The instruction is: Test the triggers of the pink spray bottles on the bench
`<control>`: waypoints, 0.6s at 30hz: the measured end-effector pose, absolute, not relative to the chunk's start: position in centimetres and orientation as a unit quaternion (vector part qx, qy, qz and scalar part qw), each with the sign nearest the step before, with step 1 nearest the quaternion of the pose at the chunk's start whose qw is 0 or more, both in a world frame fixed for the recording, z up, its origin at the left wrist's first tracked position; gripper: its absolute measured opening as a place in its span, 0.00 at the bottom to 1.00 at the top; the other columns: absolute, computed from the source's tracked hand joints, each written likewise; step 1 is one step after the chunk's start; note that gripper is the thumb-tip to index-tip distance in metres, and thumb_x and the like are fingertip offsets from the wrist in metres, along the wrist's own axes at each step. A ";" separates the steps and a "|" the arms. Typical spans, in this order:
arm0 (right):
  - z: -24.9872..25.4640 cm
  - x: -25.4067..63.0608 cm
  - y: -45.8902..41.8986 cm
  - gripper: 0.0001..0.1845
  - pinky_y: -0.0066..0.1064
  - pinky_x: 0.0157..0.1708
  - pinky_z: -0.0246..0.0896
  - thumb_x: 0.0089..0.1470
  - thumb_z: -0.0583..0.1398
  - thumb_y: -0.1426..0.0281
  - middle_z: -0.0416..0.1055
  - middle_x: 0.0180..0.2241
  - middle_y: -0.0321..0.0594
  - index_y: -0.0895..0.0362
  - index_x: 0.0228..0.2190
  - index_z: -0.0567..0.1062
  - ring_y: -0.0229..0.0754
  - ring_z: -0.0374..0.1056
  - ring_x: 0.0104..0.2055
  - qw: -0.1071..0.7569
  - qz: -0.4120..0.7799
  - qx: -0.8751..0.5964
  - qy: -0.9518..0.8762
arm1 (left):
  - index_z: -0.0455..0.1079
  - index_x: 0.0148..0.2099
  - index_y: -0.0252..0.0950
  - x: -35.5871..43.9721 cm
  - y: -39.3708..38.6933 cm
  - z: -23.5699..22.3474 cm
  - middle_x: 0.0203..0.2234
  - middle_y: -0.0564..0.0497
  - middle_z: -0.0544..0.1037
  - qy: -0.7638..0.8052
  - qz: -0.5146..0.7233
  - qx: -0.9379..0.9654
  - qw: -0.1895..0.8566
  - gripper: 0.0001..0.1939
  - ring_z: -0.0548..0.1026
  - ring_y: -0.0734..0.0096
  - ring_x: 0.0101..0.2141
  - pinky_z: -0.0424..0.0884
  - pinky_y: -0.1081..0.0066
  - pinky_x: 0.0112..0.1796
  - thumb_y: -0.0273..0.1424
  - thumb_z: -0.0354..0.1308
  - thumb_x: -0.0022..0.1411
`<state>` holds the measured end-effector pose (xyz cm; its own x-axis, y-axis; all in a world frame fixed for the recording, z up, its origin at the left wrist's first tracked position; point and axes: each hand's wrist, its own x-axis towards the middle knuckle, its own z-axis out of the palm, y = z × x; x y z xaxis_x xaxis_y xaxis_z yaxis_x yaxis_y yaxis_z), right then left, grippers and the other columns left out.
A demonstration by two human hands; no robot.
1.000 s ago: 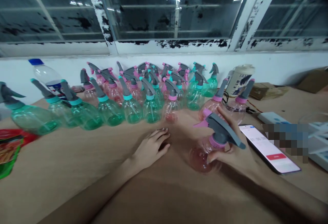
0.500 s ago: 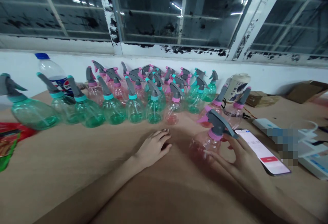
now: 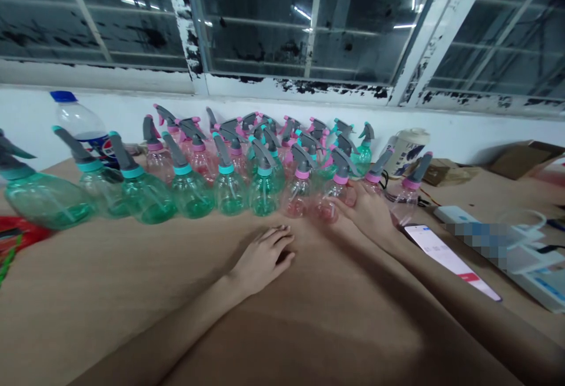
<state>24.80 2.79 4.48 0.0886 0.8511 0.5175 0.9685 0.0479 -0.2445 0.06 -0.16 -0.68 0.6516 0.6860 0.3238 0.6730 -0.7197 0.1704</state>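
- The right hand is holding a pink spray bottle upright at the front of the crowd of spray bottles, fingers seemingly closed on its far side, though that contact is partly hidden.
- The left hand is lying flat and open on the table, just in front of that crowd, gripping nothing.
- Doing this well is meaning steady, level handling: neighbours are touching close on both sides.
- A phone is lying right of the pink bottle; open table is waiting in front.
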 end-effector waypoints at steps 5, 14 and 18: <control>4.3 24.3 3.3 0.32 0.42 0.32 0.62 0.49 0.53 0.51 0.70 0.44 0.53 0.59 0.49 0.64 0.56 0.68 0.41 0.292 -0.099 -0.682 -0.664 | 0.64 0.52 0.35 0.0 -0.2 -0.6 0.52 0.48 0.68 0.375 0.182 0.909 0.015 0.17 0.61 0.66 0.55 0.57 0.64 0.54 0.35 0.48 0.64; 5.8 28.7 0.7 0.25 0.33 0.28 0.58 0.52 0.49 0.51 0.75 0.30 0.44 0.57 0.34 0.74 0.44 0.69 0.28 0.382 -0.093 -0.686 -0.613 | 0.64 0.53 0.35 -0.1 -0.2 -0.3 0.52 0.48 0.67 0.379 0.175 0.909 0.014 0.17 0.62 0.65 0.54 0.58 0.64 0.53 0.35 0.48 0.64; 6.1 30.9 1.8 0.28 0.37 0.31 0.58 0.50 0.50 0.49 0.75 0.34 0.48 0.60 0.36 0.73 0.52 0.70 0.34 0.372 -0.114 -0.724 -0.570 | 0.64 0.53 0.35 -0.1 0.0 -0.4 0.52 0.48 0.67 0.380 0.176 0.908 0.014 0.17 0.61 0.65 0.54 0.58 0.64 0.54 0.35 0.48 0.64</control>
<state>30.94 1.82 6.09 0.3242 0.7396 0.5899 0.9100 -0.0734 -0.4081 -0.14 0.00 -0.39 0.6497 0.6943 0.3097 0.6842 -0.7115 0.1598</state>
